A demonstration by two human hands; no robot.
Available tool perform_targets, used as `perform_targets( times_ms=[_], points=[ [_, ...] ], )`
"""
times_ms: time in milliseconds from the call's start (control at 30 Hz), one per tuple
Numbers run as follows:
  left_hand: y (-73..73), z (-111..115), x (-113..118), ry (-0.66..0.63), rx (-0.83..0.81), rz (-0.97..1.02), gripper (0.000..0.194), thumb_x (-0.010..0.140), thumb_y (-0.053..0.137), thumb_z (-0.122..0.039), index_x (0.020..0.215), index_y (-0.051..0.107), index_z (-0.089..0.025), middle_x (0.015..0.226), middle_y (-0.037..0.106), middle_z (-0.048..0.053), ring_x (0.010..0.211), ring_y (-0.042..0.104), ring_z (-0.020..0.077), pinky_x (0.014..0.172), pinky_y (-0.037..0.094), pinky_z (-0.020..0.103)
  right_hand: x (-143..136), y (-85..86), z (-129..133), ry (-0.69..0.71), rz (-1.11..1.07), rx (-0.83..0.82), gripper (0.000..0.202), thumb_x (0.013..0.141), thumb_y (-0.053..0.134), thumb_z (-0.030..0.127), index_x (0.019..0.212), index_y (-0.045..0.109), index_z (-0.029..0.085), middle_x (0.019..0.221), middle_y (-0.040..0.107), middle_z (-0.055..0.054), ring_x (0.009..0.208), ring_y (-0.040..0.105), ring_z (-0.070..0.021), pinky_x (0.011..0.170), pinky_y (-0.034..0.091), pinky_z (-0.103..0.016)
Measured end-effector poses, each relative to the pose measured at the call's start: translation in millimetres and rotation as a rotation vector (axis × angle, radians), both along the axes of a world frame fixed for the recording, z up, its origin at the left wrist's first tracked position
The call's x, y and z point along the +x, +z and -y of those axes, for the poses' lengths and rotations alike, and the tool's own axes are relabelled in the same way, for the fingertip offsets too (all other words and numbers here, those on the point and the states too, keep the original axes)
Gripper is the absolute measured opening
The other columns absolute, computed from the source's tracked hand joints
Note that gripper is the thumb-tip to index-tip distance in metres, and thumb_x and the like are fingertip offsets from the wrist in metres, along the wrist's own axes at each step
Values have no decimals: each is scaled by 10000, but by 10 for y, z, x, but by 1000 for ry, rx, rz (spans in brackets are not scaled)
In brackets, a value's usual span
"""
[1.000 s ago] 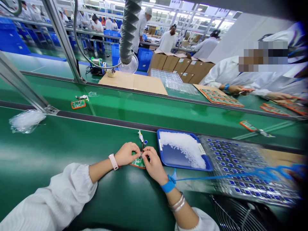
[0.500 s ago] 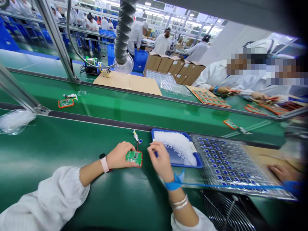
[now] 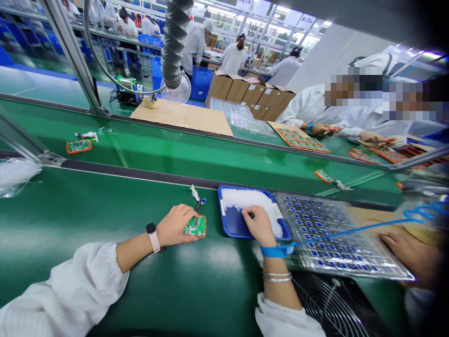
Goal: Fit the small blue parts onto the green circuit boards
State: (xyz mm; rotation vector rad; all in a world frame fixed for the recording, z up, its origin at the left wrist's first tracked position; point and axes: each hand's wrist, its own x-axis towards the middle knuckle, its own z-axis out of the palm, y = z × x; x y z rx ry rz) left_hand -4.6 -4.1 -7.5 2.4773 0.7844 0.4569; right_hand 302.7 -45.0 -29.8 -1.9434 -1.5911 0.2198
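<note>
My left hand (image 3: 176, 224) grips the left side of a green circuit board (image 3: 198, 226) with an orange rim, on the green work surface. Thin wires run from the board's top to a small white-and-silver part (image 3: 195, 193) and a little blue-faced piece (image 3: 203, 201). Over the blue tray (image 3: 228, 227), my right hand (image 3: 260, 224) has thumb and fingers pinched together; what they hold, if anything, is too small to make out. Small white pieces (image 3: 238, 196) lie heaped in that tray. A blue strap with a cord circles my right wrist.
Right of the tray lies a clear plastic tray (image 3: 315, 229) of blue-faced parts, with another person's hand (image 3: 403, 248) by it. A black fan (image 3: 333, 304) sits below. On the conveyor belt (image 3: 210, 159) are orange-rimmed boards (image 3: 79, 146). A metal post (image 3: 72, 56) rises at left.
My right hand has moved right, from beside the tray to over it, with its fingers now pinched. My left hand stays on the circuit board. The view has shifted slightly.
</note>
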Motion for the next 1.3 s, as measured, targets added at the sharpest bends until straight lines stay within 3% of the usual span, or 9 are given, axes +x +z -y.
perform_targets(
  times_ms=[167, 300, 400, 500, 700, 867, 1167, 1233, 1300],
  points=[
    [-5, -30, -5, 9, -70, 86, 518, 664, 710, -481, 1079, 548, -217, 1091, 588, 62, 1018, 505, 247, 885, 374, 375, -135, 152, 35, 34, 41, 40, 147, 755, 461, 247, 629, 520, 201, 751, 547, -87, 802, 493, -246, 783, 383, -434],
    [29, -70, 85, 134, -256, 324, 159, 809, 590, -341, 832, 640, -192, 939, 662, 38, 895, 574, 182, 846, 418, 325, -750, 339, 108, 198, -200, 150, 148, 841, 449, 274, 735, 531, 213, 908, 525, -86, 893, 498, -216, 773, 412, -363],
    [36, -85, 136, 137, -325, 436, 131, 815, 576, -266, 761, 661, -183, 881, 680, 30, 856, 594, 163, 818, 438, 299, -1244, 341, 157, 328, -382, 126, 164, 868, 435, 261, 738, 523, 212, 920, 501, -70, 864, 506, -185, 729, 424, -318],
    [20, -87, 133, 126, -313, 423, 122, 813, 577, -249, 777, 674, -185, 868, 685, 24, 838, 597, 160, 806, 440, 296, -1467, 230, 166, 307, -458, 119, 161, 867, 440, 247, 733, 519, 204, 921, 495, -67, 872, 502, -183, 737, 424, -318],
    [-45, -99, 103, 140, -272, 322, 101, 786, 594, -214, 730, 674, -189, 835, 685, 12, 811, 590, 158, 775, 427, 288, -1401, 80, 137, 325, -402, 78, 123, 842, 468, 216, 741, 536, 202, 945, 512, -66, 963, 484, -207, 870, 383, -386],
    [-17, -115, 142, 167, -227, 192, 136, 776, 575, -192, 688, 676, -175, 800, 686, 16, 777, 593, 163, 770, 420, 290, -1381, 65, 92, 360, -431, 18, 140, 819, 459, 195, 697, 528, 196, 917, 503, -68, 907, 501, -194, 808, 424, -357],
    [107, -152, 191, 233, -320, 69, 111, 732, 577, -176, 679, 673, -161, 792, 680, 16, 743, 608, 152, 694, 442, 239, -1339, 63, 47, 344, -442, -62, 153, 801, 469, 213, 680, 554, 178, 892, 515, -79, 847, 520, -196, 745, 443, -349],
    [96, -99, 150, 227, -260, 86, 112, 765, 574, -230, 757, 662, -162, 840, 671, 32, 791, 602, 167, 728, 448, 261, -1353, 76, 74, 335, -457, -27, 151, 809, 472, 219, 694, 561, 179, 896, 514, -78, 846, 523, -194, 728, 445, -337],
    [75, -12, 82, 158, -172, 92, 262, 755, 625, -346, 948, 633, -170, 990, 654, 63, 942, 578, 215, 832, 439, 323, -1375, 123, 116, 343, -479, 18, 149, 823, 472, 218, 709, 562, 183, 905, 516, -73, 856, 525, -186, 732, 445, -322]
  ],
)
